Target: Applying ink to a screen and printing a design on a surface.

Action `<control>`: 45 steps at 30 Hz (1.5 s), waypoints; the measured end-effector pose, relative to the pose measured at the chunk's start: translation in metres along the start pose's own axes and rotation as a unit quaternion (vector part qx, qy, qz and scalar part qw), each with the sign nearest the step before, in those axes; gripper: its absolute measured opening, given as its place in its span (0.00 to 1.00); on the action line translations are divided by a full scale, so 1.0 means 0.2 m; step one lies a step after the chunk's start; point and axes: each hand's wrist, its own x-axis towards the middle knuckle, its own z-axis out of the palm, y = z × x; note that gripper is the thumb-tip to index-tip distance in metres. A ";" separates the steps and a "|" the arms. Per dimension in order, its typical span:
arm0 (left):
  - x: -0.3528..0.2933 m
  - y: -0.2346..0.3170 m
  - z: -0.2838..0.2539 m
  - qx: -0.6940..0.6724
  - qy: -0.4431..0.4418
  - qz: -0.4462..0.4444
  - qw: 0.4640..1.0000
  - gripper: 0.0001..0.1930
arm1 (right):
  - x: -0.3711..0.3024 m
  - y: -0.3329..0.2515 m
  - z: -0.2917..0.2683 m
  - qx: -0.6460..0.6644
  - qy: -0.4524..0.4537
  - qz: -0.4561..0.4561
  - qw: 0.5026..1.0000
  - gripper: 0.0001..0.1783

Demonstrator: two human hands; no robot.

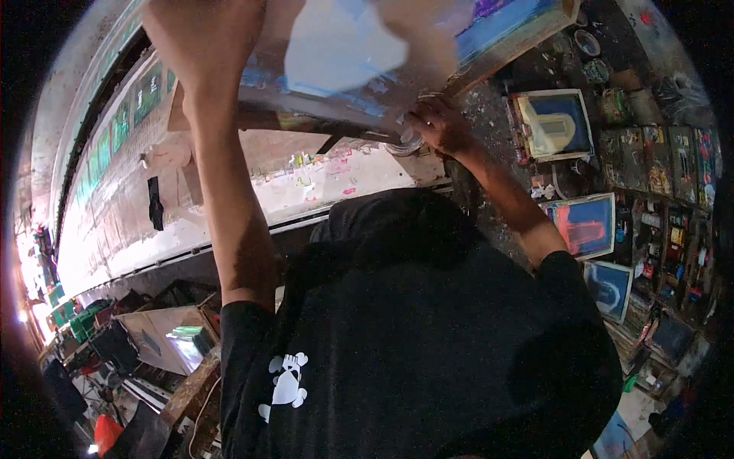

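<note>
A large wooden-edged screen printing frame tilts across the top, its mesh smeared blue, white and purple. My left hand looks closed at the frame's upper left, though the picture's top edge cuts off its fingertips. Farther right, my right hand is beside the frame's lower corner, fingers bent together. What they pinch, if anything, is too small and dim to make out. Just under those fingers sits a small round, pale container. Below the frame runs a long, pale work table spotted with pink and green paint.
Other screen frames stand at the right, near a paint-stained rack and cluttered shelves. Round tubs are at the upper right. A strip of black tape is on the left table surface. Cardboard lies lower left.
</note>
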 end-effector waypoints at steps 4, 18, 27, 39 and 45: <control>-0.01 -0.04 0.03 -0.036 0.012 0.022 0.999 0.23 | 0.02 -0.01 0.06 0.010 0.025 -0.011 1.000 0.15; 0.04 -0.06 -0.01 0.164 0.019 0.016 0.986 0.24 | 0.25 0.01 -0.02 -0.002 0.094 -0.078 0.993 0.16; 0.05 -0.01 -0.02 0.035 -0.015 -0.022 0.999 0.25 | 0.01 0.04 0.13 -0.006 0.003 -0.034 0.999 0.17; 0.01 0.04 0.03 0.065 0.003 0.021 0.998 0.26 | 0.11 -0.03 0.10 0.089 -0.016 0.035 0.995 0.15; 0.02 0.06 0.02 0.158 0.004 -0.008 0.987 0.26 | -0.02 -0.01 0.19 0.123 -0.175 0.107 0.971 0.17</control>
